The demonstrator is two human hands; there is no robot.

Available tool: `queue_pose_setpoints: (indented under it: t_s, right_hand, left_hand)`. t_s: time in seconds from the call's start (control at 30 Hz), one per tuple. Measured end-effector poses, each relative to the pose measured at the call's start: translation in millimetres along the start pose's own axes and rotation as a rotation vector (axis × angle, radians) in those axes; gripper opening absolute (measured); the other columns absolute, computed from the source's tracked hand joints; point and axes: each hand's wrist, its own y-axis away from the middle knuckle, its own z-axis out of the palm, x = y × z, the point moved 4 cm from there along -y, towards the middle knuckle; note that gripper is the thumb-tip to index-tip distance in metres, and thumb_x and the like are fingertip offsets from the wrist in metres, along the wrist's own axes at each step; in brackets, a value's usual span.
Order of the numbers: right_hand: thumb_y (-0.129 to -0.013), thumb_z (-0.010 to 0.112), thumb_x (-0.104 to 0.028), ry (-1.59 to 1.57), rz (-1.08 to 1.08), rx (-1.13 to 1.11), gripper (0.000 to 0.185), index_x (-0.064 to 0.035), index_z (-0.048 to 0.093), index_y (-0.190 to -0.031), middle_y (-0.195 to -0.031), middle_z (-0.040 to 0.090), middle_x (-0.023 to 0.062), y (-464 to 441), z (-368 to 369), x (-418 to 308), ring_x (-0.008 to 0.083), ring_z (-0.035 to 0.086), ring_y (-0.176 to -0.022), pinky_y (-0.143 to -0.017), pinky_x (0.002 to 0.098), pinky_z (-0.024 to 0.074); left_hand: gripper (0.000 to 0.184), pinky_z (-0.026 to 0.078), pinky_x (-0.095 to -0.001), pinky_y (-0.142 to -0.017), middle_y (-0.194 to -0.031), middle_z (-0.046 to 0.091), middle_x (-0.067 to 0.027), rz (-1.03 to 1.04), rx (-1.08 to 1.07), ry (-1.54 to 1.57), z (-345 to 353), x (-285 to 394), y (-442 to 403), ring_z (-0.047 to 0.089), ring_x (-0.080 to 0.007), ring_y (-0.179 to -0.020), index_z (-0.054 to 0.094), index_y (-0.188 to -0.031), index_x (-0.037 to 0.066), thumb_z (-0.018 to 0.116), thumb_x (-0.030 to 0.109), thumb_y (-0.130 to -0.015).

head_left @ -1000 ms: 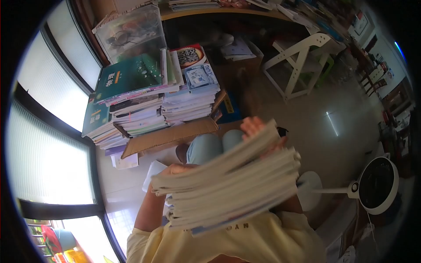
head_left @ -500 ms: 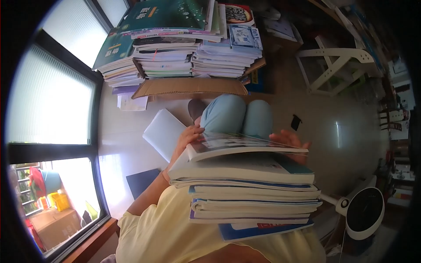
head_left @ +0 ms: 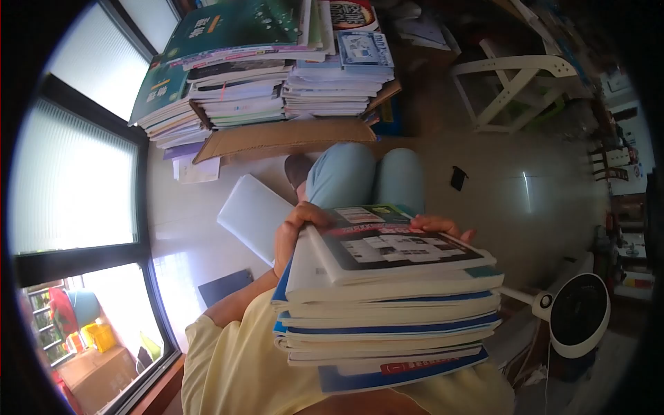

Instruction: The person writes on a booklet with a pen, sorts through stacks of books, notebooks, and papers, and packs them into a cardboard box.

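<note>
The gathering looks done to my eye: one thick stack of books point(head_left: 394, 304) sits between my hands, in front of my yellow shirt point(head_left: 235, 346) and just short of my knees point(head_left: 342, 176). What I judge to be left is the evening-up, since the edges don't line up. My left hand point(head_left: 301, 218) is curled over the far left corner, fingers closed down on the top book. My right hand point(head_left: 446, 225) lies at the far right edge with its fingers loosely spread; the pile hides that palm, so I can't tell how firmly it grips. The top book point(head_left: 387, 245) has a dark cover with pale panels and sits a little askew. Below it come thick cream page blocks with blue covers between them, and the lowest blue book point(head_left: 346, 377) juts out towards me, showing a red label. Beyond my knees, more books stand piled behind a cardboard flap point(head_left: 277, 142), a green physics textbook point(head_left: 235, 31) uppermost.
</note>
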Motion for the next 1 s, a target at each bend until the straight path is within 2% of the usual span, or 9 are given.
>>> queue_pose_setpoints:
  t_s: [0.13,0.23,0.27,0.3,0.33,0.43,0.47,0.5,1.0]
  right_hand:
    - [-0.099,0.007,-0.052,-0.013,0.072,0.013,0.075,0.0039,0.056,-0.096,-0.106,0.06,0.0245,-8,-9,-6,0.0288,0.059,-0.098,-0.094,0.0451,0.0465]
    - [-0.093,0.016,-0.066,-0.327,0.378,-0.306,0.088,0.01,0.05,-0.12,-0.122,0.054,0.0266,7,-54,39,0.0321,0.055,-0.108,-0.099,0.0475,0.0429]
    - [-0.093,0.016,-0.066,-0.324,0.373,-0.305,0.088,0.01,0.05,-0.12,-0.122,0.054,0.0266,13,-48,39,0.0321,0.055,-0.108,-0.099,0.0475,0.0429]
    - [-0.091,0.032,-0.063,-0.333,0.401,-0.03,0.08,0.009,0.051,-0.121,-0.121,0.056,0.0232,6,-21,28,0.0304,0.056,-0.109,-0.098,0.0454,0.0437]
    - [-0.089,0.048,-0.06,-0.341,0.423,0.248,0.075,0.008,0.051,-0.122,-0.12,0.058,0.0197,4,-12,22,0.0288,0.056,-0.11,-0.097,0.0432,0.0445]
    - [-0.089,0.049,-0.059,-0.298,0.415,0.231,0.074,0.0078,0.051,-0.122,-0.12,0.058,0.0194,-1,-17,24,0.0285,0.056,-0.11,-0.097,0.043,0.0446]
    - [-0.089,0.05,-0.058,-0.28,0.416,0.22,0.074,0.0077,0.052,-0.122,-0.12,0.058,0.0193,-1,-18,24,0.0283,0.056,-0.11,-0.097,0.0428,0.0447]
    - [-0.088,0.051,-0.058,-0.262,0.422,0.212,0.073,0.0076,0.052,-0.122,-0.12,0.058,0.0192,0,-18,24,0.0282,0.056,-0.11,-0.097,0.0427,0.0447]
    - [-0.084,0.06,-0.049,-0.017,0.361,0.28,0.066,0.0063,0.053,-0.12,-0.118,0.059,0.017,39,-56,-2,0.0261,0.056,-0.11,-0.095,0.0408,0.0455]
  left_hand:
    - [0.064,0.04,-0.0333,-0.086,-0.096,0.057,-0.0169,-0.063,0.021,0.015,-1,8,-3,0.052,-0.0231,-0.09,0.056,-0.097,-0.002,0.021,0.051,-0.1]
    - [0.065,0.044,-0.0303,-0.082,-0.095,0.059,-0.0137,-0.008,-0.049,-0.033,-8,-11,-5,0.055,-0.0216,-0.088,0.057,-0.102,-0.002,0.023,0.053,-0.099]
    - [0.047,0.045,-0.0332,-0.082,-0.099,0.058,-0.0168,-0.01,-0.055,-0.132,-16,-26,0,0.056,-0.0261,-0.089,0.047,-0.118,0.003,0.026,0.042,-0.101]
    - [0.039,0.045,-0.0361,-0.083,-0.102,0.057,-0.02,-0.006,-0.063,-0.23,-18,-28,-4,0.057,-0.0307,-0.09,0.036,-0.134,0.009,0.029,0.031,-0.103]
    - [0.039,0.045,-0.0361,-0.083,-0.102,0.057,-0.02,0.001,-0.071,-0.227,-20,-31,-7,0.057,-0.0307,-0.09,0.036,-0.134,0.009,0.029,0.031,-0.103]
    - [0.045,0.044,-0.0338,-0.088,-0.11,0.057,-0.0132,-0.173,0.052,0.181,-20,-32,-20,0.056,-0.0222,-0.099,0.038,-0.135,0.005,0.034,0.036,-0.102]
    - [0.051,0.045,-0.0358,-0.088,-0.114,0.057,-0.009,-0.21,0.224,0.625,3,-23,-15,0.056,-0.0209,-0.103,0.041,-0.133,0.004,0.037,0.043,-0.1]
    - [0.051,0.045,-0.0358,-0.088,-0.114,0.057,-0.009,-0.214,0.22,0.626,2,-26,-12,0.056,-0.0209,-0.103,0.041,-0.133,0.004,0.037,0.043,-0.1]
    - [0.047,0.046,-0.0349,-0.087,-0.114,0.06,-0.0088,-0.249,-0.327,-0.101,37,-37,-19,0.057,-0.0212,-0.102,0.049,-0.126,0.004,0.044,0.04,-0.097]
